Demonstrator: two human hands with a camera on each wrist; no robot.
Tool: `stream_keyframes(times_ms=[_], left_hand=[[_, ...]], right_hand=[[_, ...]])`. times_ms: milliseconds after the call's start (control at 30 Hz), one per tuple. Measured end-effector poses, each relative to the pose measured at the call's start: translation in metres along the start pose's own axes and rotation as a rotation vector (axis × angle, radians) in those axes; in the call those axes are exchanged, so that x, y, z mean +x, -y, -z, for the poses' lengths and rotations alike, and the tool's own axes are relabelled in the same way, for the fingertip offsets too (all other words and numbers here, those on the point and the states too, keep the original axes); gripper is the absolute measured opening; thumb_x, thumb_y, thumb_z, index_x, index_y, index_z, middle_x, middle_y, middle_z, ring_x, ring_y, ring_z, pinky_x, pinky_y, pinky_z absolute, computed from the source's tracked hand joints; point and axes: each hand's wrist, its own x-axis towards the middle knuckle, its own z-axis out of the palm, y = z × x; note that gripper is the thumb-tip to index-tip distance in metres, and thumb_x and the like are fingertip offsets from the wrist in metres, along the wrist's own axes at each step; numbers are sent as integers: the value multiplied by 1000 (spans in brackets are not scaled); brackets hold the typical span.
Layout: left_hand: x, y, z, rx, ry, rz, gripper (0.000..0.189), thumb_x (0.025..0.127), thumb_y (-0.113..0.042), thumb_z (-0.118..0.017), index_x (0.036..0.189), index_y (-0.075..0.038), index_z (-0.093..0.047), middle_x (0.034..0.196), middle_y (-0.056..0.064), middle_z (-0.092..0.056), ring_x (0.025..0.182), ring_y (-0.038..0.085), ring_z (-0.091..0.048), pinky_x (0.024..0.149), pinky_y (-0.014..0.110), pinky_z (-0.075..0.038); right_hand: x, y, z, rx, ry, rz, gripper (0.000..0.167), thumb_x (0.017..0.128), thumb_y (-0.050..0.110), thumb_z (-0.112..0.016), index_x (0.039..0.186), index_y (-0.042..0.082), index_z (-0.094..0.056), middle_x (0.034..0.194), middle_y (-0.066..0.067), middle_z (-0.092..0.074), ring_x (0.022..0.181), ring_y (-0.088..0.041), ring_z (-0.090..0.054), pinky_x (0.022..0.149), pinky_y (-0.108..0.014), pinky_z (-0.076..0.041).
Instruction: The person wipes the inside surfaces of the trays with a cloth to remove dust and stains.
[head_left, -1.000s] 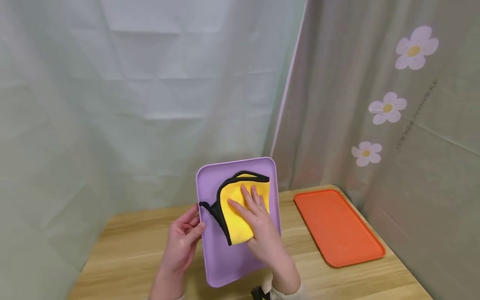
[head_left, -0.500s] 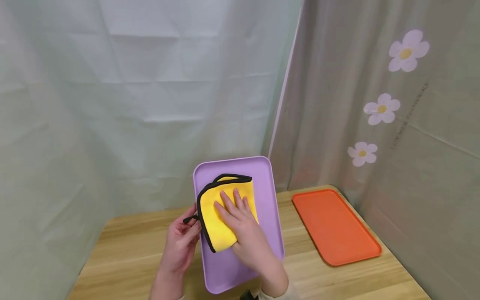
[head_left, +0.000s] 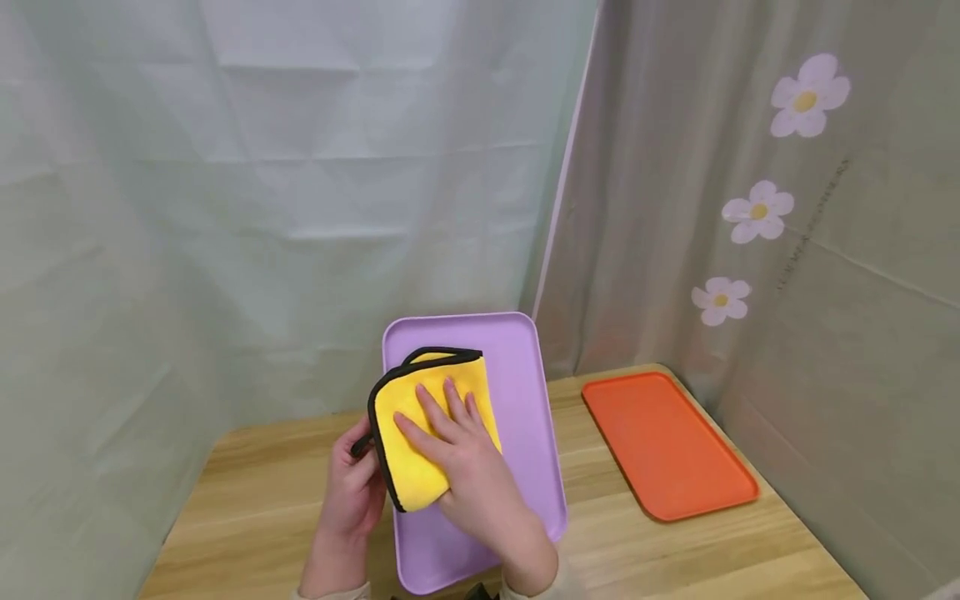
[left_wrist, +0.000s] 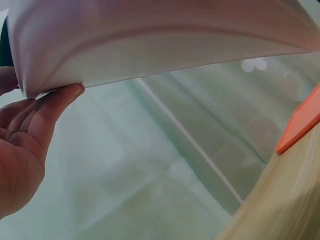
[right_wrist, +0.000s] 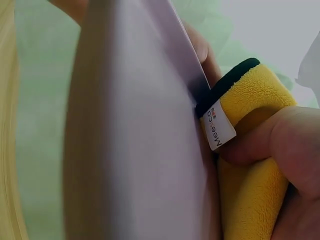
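**Yellow cloth (head_left: 412, 471) run past purple tray (head_left: 517, 417) rim at 9 o'clock; snag and tip risk there**

Cloth lies folded against the tray's inner face, off centre toward 10 o'clock; black-trimmed edge overhangs the rim at 9 o'clock, black loop (head_left: 361, 444) sits at the fingers of the left hand (head_left: 351, 483); cloth is pressed by the right hand (head_left: 472, 467), fingers straight and spread apart, thumb tucked at the fold beside the white label (right_wrist: 218, 125); whether it is also pinched there cannot be told.

Tray is held tilted, face toward the head camera; rim is clamped between left thumb and fingers at 9 o'clock; no other grip on it is visible; whether its 6 o'clock end touches the table (head_left: 255, 492) cannot be told.

Risks, as judged: loop or trim could be caught on the left fingers if the cloth is pulled further toward 9; cloth could be bunched or dropped over the rim if palm pressure is eased; tray could be twisted out of the one-edge hold if pushed hard near 3 o'clock.

Orange tray (head_left: 667, 442) is laid flat on the table at 3 o'clock, apart from the purple one; pale curtain (head_left: 337, 208) is hung behind at 12.
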Motion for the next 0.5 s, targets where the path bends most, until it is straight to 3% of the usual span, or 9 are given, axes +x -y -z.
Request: stream_keyframes(times_ms=[333, 500], left_hand=[[-1, -2, -1, 26, -19, 7, 54, 102, 22, -35, 141, 1, -67, 120, 7, -77, 106, 13, -73, 90, 28, -61], [0, -1, -3, 12, -79, 16, 60, 99, 25, -36, 141, -4, -69, 111, 4, -79, 107, 11, -72, 94, 25, -59]], right_hand=[[-5, -6, 0, 42, 22, -40, 74, 89, -2, -74, 156, 27, -59, 171, -2, -37, 162, -33, -19, 128, -60, -20], [-10, -16, 5, 69, 29, -61, 75, 88, -4, -76, 154, 27, -61, 170, -2, -39, 161, -35, -21, 127, -61, -20]])
